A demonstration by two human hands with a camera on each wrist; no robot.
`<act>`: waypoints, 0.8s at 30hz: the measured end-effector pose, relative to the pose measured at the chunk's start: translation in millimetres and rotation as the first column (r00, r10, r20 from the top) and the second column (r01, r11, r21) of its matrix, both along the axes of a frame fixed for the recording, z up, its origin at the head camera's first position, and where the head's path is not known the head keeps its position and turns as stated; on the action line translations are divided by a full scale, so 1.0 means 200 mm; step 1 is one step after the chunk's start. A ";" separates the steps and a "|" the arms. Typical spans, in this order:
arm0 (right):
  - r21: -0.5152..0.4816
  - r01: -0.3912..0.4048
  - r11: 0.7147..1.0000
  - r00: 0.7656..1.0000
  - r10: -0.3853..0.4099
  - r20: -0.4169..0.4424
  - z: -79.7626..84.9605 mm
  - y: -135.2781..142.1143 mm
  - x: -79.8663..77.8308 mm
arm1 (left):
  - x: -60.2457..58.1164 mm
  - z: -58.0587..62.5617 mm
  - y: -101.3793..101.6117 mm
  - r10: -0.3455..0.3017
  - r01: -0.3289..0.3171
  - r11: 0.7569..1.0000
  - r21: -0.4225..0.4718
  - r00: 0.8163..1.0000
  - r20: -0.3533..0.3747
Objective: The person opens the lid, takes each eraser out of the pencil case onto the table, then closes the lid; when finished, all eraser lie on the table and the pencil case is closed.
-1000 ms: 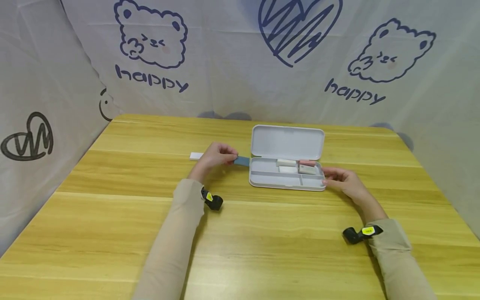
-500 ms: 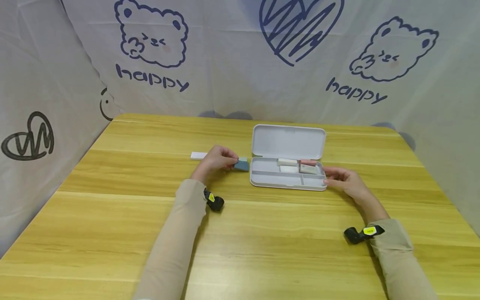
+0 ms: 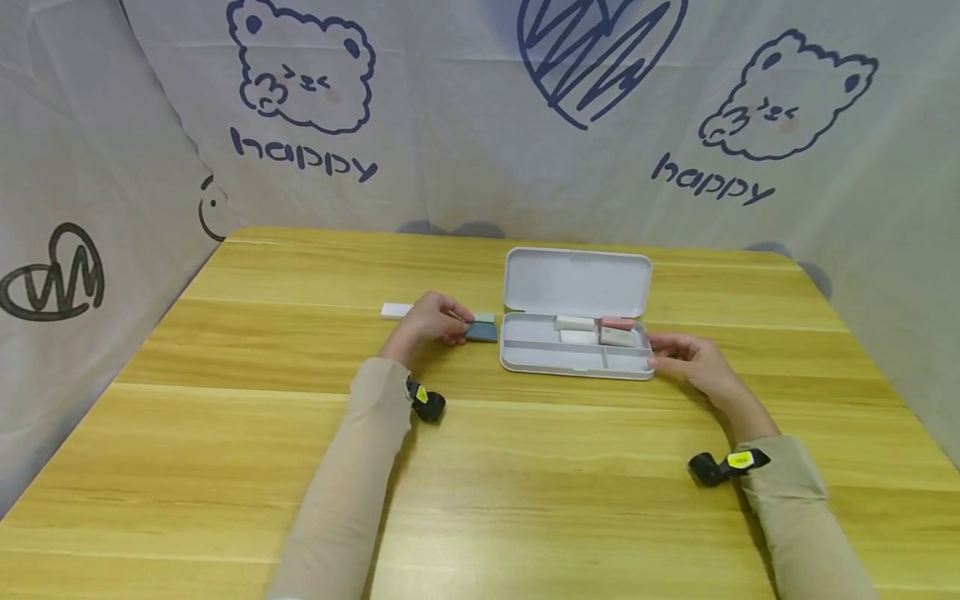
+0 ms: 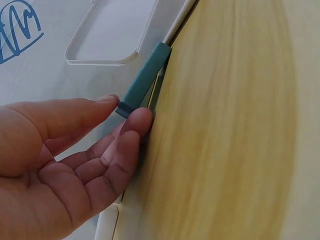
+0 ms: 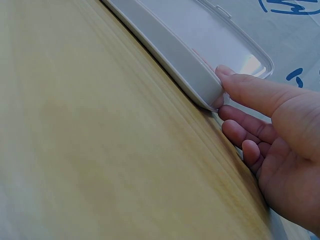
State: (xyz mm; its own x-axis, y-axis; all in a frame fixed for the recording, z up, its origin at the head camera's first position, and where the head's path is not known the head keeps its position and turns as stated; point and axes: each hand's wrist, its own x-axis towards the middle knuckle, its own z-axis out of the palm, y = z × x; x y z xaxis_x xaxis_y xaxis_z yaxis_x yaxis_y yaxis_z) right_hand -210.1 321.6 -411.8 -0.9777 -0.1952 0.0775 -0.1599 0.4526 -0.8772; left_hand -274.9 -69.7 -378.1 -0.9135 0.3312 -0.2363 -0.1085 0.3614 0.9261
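My left hand pinches the near end of a teal-blue block between thumb and fingertips, just left of the pencil case. In the left wrist view the teal-blue block slants away from the fingertips toward the case. A pale green block lies right behind it, partly hidden by the hand. My right hand holds the right end of the opened white pencil case. Its thumb is on the rim in the right wrist view, with the other fingers low against the case's end.
Inside the case's back compartment lie a cream block, a pink block, a white block and a grey block. Its lid stands up behind. A white bar lies left of my left hand on the wooden table.
The teal-blue block has come a little toward me and now lies in front of the pale green block, which has come into view. The right hand stays on the case.
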 end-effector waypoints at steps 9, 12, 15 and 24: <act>-0.018 0.000 1.000 1.000 0.001 0.013 0.00 0.00 0.00 | 0.01 0.03 -0.01 -0.027 0.027 0.999 -0.031 0.999 0.019; -0.018 0.001 1.000 1.000 -0.001 0.017 0.01 -0.01 0.00 | 0.02 0.05 -0.01 -0.028 0.029 0.998 -0.057 1.000 0.013; -0.018 -0.006 1.000 1.000 0.006 0.016 0.01 0.00 0.00 | 0.03 0.06 -0.01 -0.030 0.030 0.996 -0.088 1.000 -0.002; -0.023 -0.009 1.000 1.000 0.010 0.010 0.02 -0.01 0.00 | 0.03 0.10 0.00 0.025 -0.031 0.987 -0.159 0.999 -0.042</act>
